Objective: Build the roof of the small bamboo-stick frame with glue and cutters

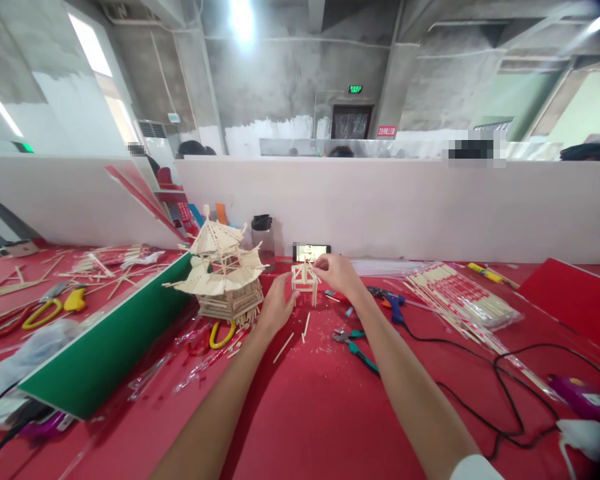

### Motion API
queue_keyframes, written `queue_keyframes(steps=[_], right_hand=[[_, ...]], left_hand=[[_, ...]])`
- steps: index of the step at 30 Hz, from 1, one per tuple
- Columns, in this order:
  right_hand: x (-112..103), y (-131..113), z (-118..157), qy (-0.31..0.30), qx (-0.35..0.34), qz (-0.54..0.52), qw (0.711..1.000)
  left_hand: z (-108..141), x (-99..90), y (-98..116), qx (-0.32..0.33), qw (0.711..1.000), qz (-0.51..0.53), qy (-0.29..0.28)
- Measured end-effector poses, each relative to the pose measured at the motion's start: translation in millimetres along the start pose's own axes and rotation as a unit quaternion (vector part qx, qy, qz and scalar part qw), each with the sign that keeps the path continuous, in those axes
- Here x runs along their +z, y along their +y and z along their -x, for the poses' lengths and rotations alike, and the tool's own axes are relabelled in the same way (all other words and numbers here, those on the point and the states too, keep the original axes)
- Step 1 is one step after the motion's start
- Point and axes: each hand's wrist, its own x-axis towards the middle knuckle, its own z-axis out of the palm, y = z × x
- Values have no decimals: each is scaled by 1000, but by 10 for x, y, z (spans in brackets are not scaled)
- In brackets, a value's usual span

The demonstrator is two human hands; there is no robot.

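Note:
A small frame point(305, 285) of pale wooden sticks stands upright on the red table in front of me. My left hand point(279, 305) is closed at its left side, thumb and fingers against the posts. At the frame's top right, my right hand point(338, 273) is in a pinch; whatever is between its fingertips is too small to make out. Several loose sticks point(283, 348) lie just below the frame. To the left stands a larger tiered pagoda model point(230, 303) of the same sticks. Behind the frame, a phone point(311, 253) with a lit screen leans upright.
Green-handled pliers point(363, 353) and a blue glue gun point(394, 305) with a black cord lie at right. Beyond them is a bag of sticks point(473, 293). A green board point(115, 340), yellow-handled scissors point(223, 335) and a dark-lidded bottle point(263, 240) are on the left. A white partition point(380, 207) runs behind.

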Motion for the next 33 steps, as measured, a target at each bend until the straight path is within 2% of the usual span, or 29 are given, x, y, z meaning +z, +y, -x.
queue_keyframes(steps=[12,33], right_hand=[[110,44,-53,-18,20,23,999],[83,-42,-31,-3,23,59,998]], left_hand=[[1,1,14,8,1000,1,-3],[0,8,34,7,1000,10,-2]])
